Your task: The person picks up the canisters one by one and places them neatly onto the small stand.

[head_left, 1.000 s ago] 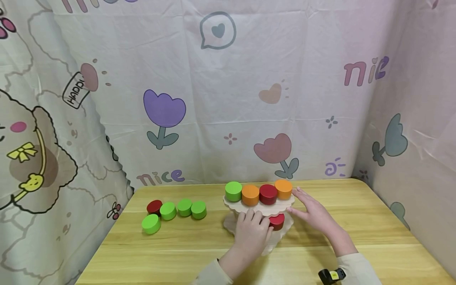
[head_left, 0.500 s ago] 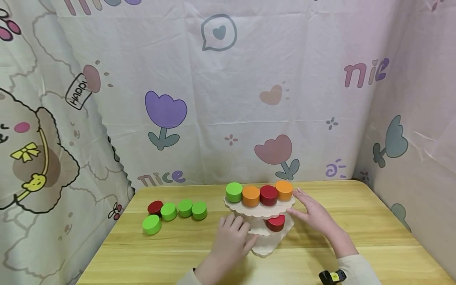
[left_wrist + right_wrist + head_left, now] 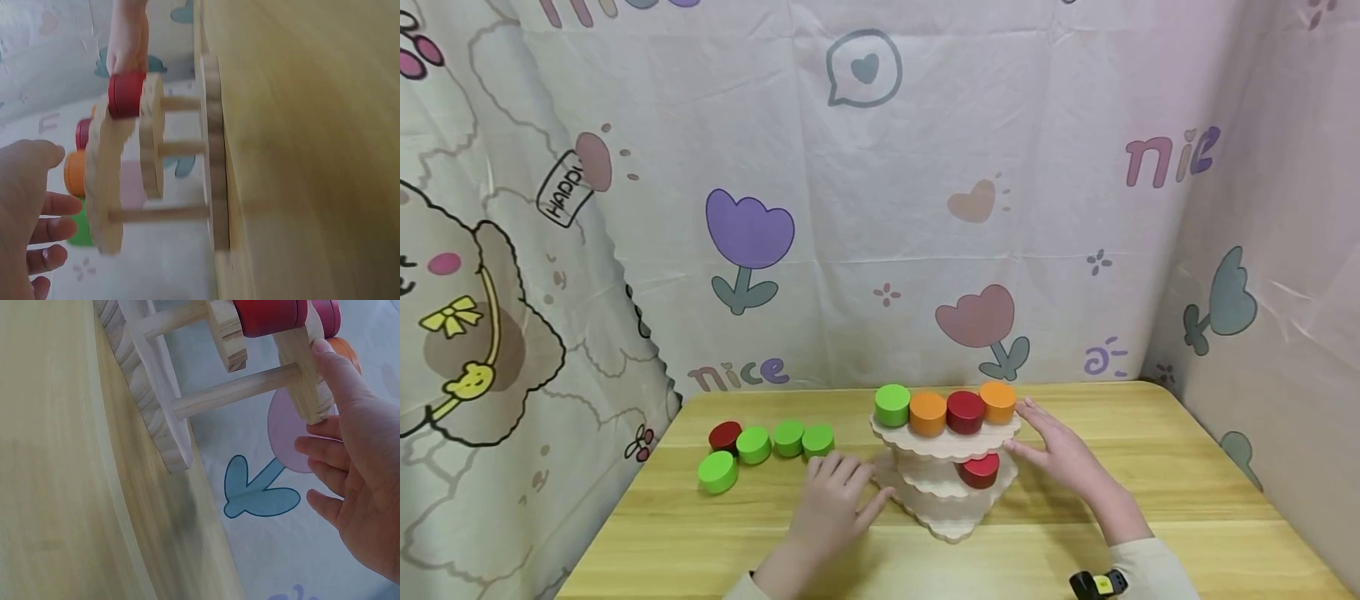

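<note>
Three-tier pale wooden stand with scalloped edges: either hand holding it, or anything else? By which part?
No clear grip. The right hand touches the stand at the right edge of its top tier, fingers extended. The left hand holds nothing.

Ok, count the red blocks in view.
3: a red block on the table, another on the top tier of the wooden stand, a third on its middle tier. The stand could hide more.

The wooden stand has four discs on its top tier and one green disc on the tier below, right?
Not quite: the disc on the tier below is red, not green, as the head view shows. The wooden stand does have four discs on its top tier.
</note>
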A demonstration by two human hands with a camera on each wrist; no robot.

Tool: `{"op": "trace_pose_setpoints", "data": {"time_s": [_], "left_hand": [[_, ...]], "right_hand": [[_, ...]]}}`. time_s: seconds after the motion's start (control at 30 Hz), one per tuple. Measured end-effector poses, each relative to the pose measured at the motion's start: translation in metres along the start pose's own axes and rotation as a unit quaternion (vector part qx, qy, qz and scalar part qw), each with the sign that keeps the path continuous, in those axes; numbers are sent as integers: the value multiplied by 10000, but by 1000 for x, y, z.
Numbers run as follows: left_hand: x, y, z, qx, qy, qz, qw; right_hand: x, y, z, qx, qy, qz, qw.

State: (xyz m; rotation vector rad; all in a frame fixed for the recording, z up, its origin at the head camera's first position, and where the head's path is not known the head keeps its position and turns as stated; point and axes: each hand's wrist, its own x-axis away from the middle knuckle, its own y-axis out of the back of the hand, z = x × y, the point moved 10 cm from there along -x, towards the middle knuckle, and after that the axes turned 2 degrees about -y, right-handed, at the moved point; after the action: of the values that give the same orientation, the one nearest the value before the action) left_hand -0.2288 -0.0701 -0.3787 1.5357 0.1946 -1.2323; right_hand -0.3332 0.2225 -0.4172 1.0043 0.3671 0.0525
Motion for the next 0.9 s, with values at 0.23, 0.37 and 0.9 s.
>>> {"op": "trace_pose_setpoints", "data": {"time_s": [0.23, 0.37, 0.9], "left_hand": [[12, 7, 30, -30, -26, -54, 10000], [20, 13, 49, -142, -105, -70, 9998], [39, 48, 136, -487, 438, -239, 9976]], "right_hand": [[0, 2, 0, -13, -44, 1, 10000], [1, 2, 2, -19, 1, -31, 10000], [0, 2, 2, -43, -18, 23, 10000]]}}
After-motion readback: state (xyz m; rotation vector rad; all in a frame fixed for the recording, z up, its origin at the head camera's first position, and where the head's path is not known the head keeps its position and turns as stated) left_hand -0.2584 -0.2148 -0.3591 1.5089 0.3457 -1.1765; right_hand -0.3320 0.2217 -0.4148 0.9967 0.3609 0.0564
